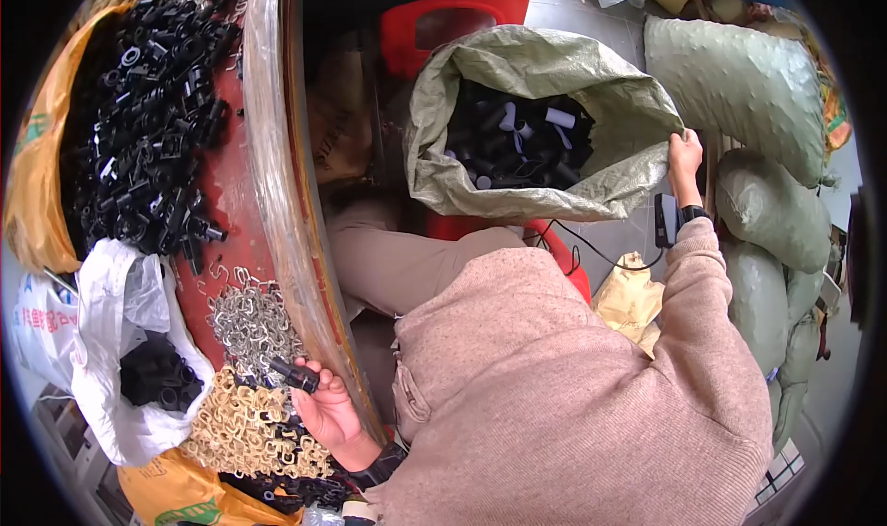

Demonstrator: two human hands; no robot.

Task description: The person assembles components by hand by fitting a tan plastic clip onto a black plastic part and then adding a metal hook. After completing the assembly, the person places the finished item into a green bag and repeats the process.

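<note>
Between the fingers of my left hand is a small black cylindrical plastic fitting, held just above the table's near edge. Beside it lie a heap of silvery metal hooks and a pile of tan open links. Out to the right, my right hand is closed on the rim of a large pale-green woven sack. The sack's mouth gapes wide. Inside it are many dark pieces and a few white slips.
A big mound of black plastic fittings covers the far left of the red table. A white bag of black parts stands nearer. Stuffed green sacks line the right side. A red stool stands behind the open sack; brown paper lies below.
</note>
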